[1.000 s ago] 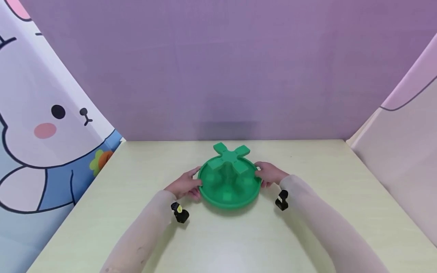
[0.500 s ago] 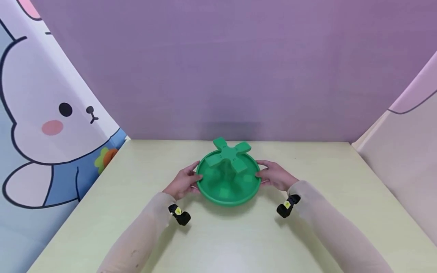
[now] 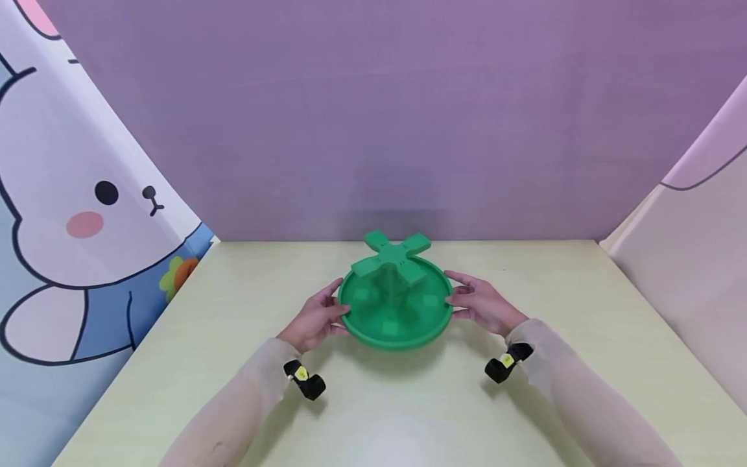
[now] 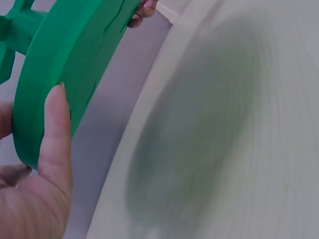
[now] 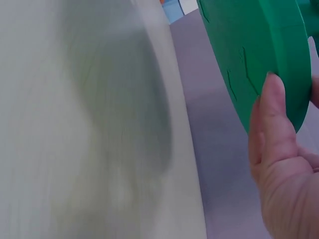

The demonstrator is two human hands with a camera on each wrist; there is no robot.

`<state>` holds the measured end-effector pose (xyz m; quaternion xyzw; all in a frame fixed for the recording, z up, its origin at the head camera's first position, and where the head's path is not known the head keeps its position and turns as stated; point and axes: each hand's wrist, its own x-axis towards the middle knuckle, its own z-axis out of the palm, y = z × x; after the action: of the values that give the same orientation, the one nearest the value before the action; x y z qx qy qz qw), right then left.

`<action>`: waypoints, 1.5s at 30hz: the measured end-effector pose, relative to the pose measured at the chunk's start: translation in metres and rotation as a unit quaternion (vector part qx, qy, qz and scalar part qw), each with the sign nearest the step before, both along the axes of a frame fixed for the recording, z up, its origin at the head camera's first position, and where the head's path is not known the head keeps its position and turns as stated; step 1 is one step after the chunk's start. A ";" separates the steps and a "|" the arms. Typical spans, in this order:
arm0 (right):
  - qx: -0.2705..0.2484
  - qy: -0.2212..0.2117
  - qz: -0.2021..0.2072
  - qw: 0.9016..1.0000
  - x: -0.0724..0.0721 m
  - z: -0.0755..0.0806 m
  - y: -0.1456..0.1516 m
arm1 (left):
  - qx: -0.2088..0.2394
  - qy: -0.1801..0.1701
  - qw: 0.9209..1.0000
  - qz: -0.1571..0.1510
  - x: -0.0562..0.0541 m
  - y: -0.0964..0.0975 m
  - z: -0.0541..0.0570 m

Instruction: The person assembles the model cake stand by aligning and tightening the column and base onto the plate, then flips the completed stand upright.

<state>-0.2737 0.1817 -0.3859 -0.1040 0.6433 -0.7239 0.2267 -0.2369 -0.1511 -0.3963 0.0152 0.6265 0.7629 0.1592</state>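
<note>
A round green plastic tray (image 3: 397, 346) has a central post topped by a flat four-armed cross (image 3: 392, 255). My left hand (image 3: 315, 319) pinches the tray's left rim, its thumb lying over the edge. Opposite it, my right hand (image 3: 483, 303) holds the right rim with the thumb on top and fingers beneath. Both wrist views show the tray's underside (image 4: 89, 64) raised off the table, with fingers pressed against it and a wide shadow below. Raised outlines mark the underside (image 5: 249, 55) in the right wrist view.
The pale table (image 3: 385, 415) ends at a purple cloth wall (image 3: 385, 117) close behind the tray. A printed rabbit sheet (image 3: 87, 259) stands on the left, a pale sheet (image 3: 700, 259) on the right. Each sleeve carries a small black wrist camera (image 3: 306, 380).
The tray looks slightly larger and its cross sits a little higher in the head view. My right hand has shifted right and spread its fingers; both hands still hold the rim.
</note>
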 end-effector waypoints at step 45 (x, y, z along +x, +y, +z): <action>0.166 0.726 -0.172 0.645 0.004 0.012 -0.029 | 0.099 -0.077 0.990 0.059 -0.001 -0.002 0.045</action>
<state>-0.2695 0.1524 -0.3742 -0.4446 0.7174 -0.3239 -0.4275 -0.2382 -0.1529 -0.3515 -0.0646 0.5339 0.8279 0.1593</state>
